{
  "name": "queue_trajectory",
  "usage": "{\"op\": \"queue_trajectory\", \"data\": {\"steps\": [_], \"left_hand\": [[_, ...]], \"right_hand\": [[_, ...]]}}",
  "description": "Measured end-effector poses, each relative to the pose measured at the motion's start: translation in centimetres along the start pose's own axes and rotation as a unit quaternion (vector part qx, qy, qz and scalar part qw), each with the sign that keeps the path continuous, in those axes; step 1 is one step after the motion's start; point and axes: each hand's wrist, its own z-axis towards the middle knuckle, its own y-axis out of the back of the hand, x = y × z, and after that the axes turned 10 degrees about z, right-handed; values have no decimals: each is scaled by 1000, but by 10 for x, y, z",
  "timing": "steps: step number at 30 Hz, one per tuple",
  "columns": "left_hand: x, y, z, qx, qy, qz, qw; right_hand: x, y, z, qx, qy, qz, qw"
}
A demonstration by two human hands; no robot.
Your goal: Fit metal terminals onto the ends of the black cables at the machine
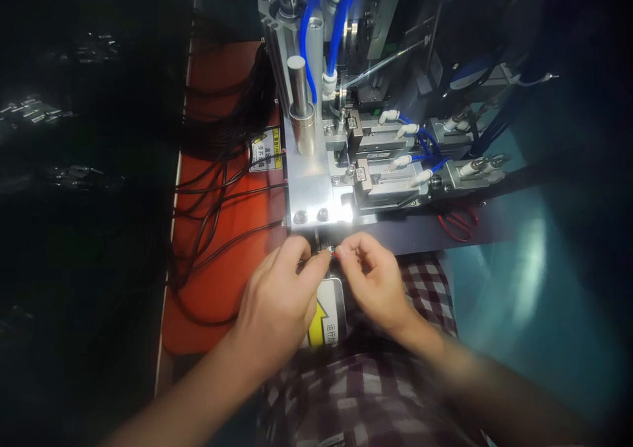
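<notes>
At the front end of a metal press-like machine (316,193), my two hands meet with fingertips close together. My left hand (279,289) is closed, its thumb reaching toward the machine's front opening; what its fingers hold is hidden. My right hand (376,279) pinches a small red piece (337,254) between thumb and index finger. Tiny metal bits show between the two hands, too small to name. A white label with a yellow arrow (319,322) sits just below the fingertips.
Black cables (217,190) run across the orange-red surface (212,295) on the left. Blue air hoses (341,31) rise from the machine. Pneumatic cylinders (390,183) and red-handled scissors or pliers (459,225) are to the right. Checked cloth (366,394) covers my lap.
</notes>
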Motion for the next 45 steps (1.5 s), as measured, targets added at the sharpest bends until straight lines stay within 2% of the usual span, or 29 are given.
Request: {"op": "queue_trajectory", "data": {"steps": [3, 8, 14, 20, 24, 31, 34, 39, 45], "left_hand": [[0, 0, 1, -3, 0, 1, 1000], [-1, 0, 4, -8, 8, -1, 1000], [-1, -1, 2, -10, 14, -6, 1000], [0, -1, 2, -5, 19, -15, 1000], [0, -2, 1, -7, 17, -7, 1000], [0, -1, 0, -6, 12, 3, 1000], [0, -1, 1, -4, 12, 6, 1000], [0, -1, 1, -7, 13, 1, 1000], [0, -2, 0, -9, 19, -3, 1000]], "right_hand": [[2, -1, -1, -10, -22, 21, 999], [7, -4, 2, 2, -112, 112, 987], [6, -1, 2, 4, -124, 129, 984], [9, 3, -5, -7, -71, 65, 995], [10, 2, -3, -19, -60, 45, 997], [5, 5, 0, 2, -27, 8, 1000], [5, 7, 0, 8, -35, 6, 999], [11, 11, 3, 27, -94, 25, 995], [13, 14, 3, 13, -56, 5, 998]]}}
